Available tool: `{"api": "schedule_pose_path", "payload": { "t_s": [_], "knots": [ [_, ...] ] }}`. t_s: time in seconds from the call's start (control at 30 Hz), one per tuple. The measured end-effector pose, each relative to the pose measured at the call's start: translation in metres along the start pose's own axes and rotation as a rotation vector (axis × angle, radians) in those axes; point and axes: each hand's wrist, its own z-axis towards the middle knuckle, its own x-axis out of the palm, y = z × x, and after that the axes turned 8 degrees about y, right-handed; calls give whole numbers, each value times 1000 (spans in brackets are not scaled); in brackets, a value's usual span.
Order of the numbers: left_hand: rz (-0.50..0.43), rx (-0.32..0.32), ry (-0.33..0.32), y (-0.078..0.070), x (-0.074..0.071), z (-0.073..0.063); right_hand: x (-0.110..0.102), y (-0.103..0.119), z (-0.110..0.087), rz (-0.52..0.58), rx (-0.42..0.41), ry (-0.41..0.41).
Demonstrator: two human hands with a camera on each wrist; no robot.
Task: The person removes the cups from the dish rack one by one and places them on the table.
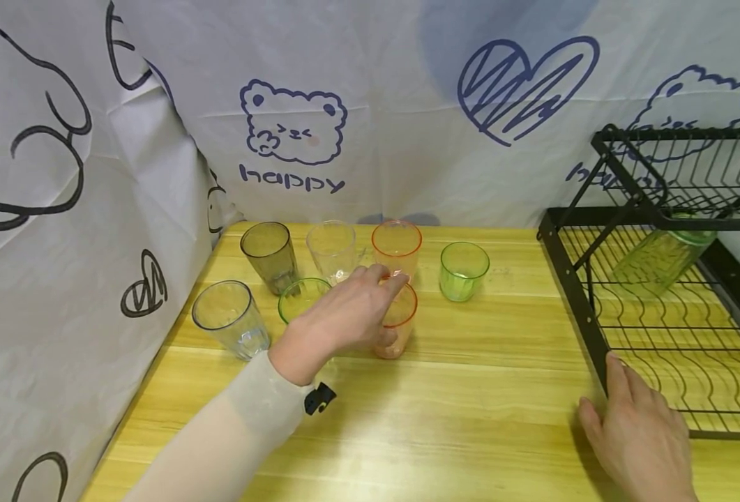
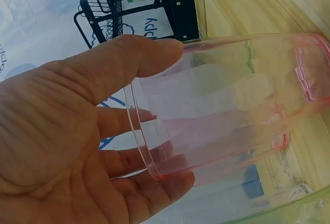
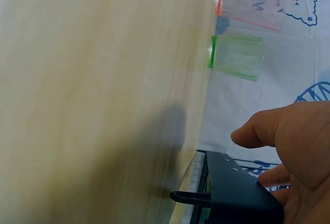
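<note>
My left hand [image 1: 347,314] holds a pink, red-rimmed glass [image 1: 402,333] near its rim. In the left wrist view, the thumb lies on one side of this pink glass [image 2: 221,105] and the fingers on the other. A second red-rimmed glass [image 1: 397,240] stands just behind, and a green-rimmed one [image 1: 303,300] is partly hidden by the left hand. At the dish rack's near left corner, my right hand [image 1: 646,432] touches the black frame [image 3: 242,193] with its fingers, its thumb held apart.
Clear glass [image 1: 332,251], grey glass [image 1: 269,258] and blue-rimmed glass [image 1: 231,321] stand on the left of the wooden table [image 1: 470,418]. A short green glass [image 1: 464,272] stands right of the pink ones. The black dish rack [image 1: 570,300] holds a tilted green glass [image 1: 661,261].
</note>
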Motion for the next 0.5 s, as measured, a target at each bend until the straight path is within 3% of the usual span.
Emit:
{"api": "schedule_pose_path", "payload": {
  "t_s": [0.5],
  "knots": [
    [27, -2, -4, -1, -1, -2, 1, 0, 0, -1, 13, 2]
  ]
}}
